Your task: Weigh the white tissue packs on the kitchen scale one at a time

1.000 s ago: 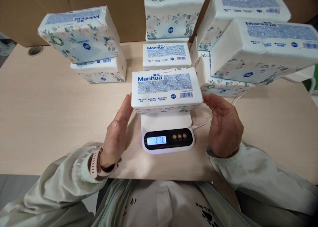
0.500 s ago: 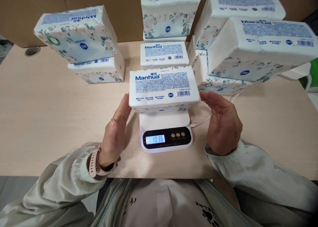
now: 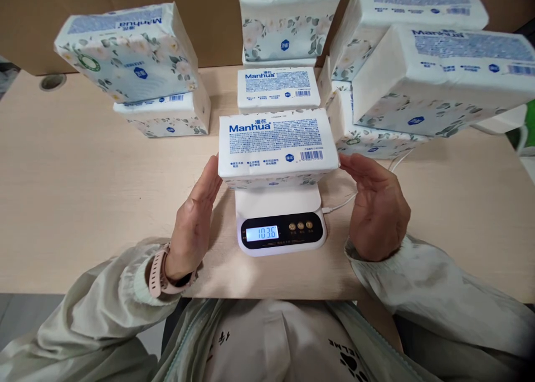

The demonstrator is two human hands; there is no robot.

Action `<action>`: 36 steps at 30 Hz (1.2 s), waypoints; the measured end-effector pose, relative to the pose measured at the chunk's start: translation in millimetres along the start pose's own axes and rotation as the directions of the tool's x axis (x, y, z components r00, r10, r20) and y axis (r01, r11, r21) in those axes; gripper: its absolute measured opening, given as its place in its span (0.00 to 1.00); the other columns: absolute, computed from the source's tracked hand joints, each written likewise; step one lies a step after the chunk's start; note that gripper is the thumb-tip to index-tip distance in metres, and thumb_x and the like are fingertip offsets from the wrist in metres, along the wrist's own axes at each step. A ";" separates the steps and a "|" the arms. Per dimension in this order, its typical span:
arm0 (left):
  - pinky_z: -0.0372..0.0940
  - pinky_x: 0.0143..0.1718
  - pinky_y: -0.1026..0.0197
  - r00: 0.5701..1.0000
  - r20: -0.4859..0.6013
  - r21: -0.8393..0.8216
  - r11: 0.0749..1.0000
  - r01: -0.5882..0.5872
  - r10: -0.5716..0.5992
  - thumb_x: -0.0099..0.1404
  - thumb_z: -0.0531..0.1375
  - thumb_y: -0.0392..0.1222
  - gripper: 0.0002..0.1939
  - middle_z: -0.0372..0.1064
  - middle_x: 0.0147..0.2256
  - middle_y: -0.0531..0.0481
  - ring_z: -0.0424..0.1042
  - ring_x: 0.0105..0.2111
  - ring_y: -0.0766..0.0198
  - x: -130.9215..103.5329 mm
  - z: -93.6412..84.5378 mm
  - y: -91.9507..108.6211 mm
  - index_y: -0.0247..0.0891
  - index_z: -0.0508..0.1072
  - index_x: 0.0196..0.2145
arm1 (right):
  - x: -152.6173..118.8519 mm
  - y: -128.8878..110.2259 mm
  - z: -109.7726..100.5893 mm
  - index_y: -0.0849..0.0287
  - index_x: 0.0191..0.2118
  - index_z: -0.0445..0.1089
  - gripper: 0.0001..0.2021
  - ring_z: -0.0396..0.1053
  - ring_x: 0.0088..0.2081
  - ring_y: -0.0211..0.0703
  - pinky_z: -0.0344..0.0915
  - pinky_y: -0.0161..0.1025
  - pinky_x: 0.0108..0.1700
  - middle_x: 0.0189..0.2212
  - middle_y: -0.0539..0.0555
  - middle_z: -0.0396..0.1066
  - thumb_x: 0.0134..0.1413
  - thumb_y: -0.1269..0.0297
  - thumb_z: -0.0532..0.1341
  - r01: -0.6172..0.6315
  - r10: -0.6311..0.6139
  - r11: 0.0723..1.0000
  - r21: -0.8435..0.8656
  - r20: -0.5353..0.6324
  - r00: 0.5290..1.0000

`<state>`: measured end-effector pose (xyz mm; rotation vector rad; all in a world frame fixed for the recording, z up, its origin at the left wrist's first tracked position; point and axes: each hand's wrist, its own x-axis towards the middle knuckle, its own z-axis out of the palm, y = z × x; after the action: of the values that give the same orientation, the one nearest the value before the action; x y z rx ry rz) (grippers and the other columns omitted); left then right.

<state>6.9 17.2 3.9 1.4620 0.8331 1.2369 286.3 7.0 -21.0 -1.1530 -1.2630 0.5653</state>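
Note:
A white pack of tissues (image 3: 278, 146) printed "Manhua", with flowers along its lower side, rests on a white digital scale (image 3: 278, 201). The scale's lit display (image 3: 262, 233) reads 103.6. My left hand (image 3: 191, 226), with a pink watch band at the wrist, stands at the pack's left end, fingers stretched out along it. At the right end is my right hand (image 3: 376, 206), its fingers straight and pointing at the pack's lower corner. Both hands are at the pack's ends; whether the fingertips touch it is hard to tell. Much of the scale's platform is hidden under the pack.
Stacked tissue packs (image 3: 129, 58) stand at the back left. More packs (image 3: 278, 86) are behind the scale, and another stack (image 3: 443, 81) leans at the right. A white cable (image 3: 340, 205) runs from the scale's right side. A cardboard sheet (image 3: 213, 25) backs the wooden table (image 3: 83, 203).
The view has shifted very slightly. Both hands and the pack on the scale keep their places, and the reading stays at 103.6.

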 end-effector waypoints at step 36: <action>0.41 0.83 0.41 0.999 -0.046 -0.075 0.997 -0.005 0.001 0.81 0.50 0.63 0.29 0.56 0.76 0.57 0.46 0.80 0.50 -2.6 -12.1 -10.2 0.55 0.68 0.72 | 11.9 -16.4 6.5 0.45 0.57 0.78 0.22 0.76 0.65 0.61 0.65 0.65 0.74 0.57 0.54 0.82 0.70 0.43 0.54 -0.085 0.088 0.995 0.053 -0.049 0.995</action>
<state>-4.4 20.5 -7.0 1.3793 0.8069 1.2952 279.5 13.4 -1.8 -1.1769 -1.1533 0.6251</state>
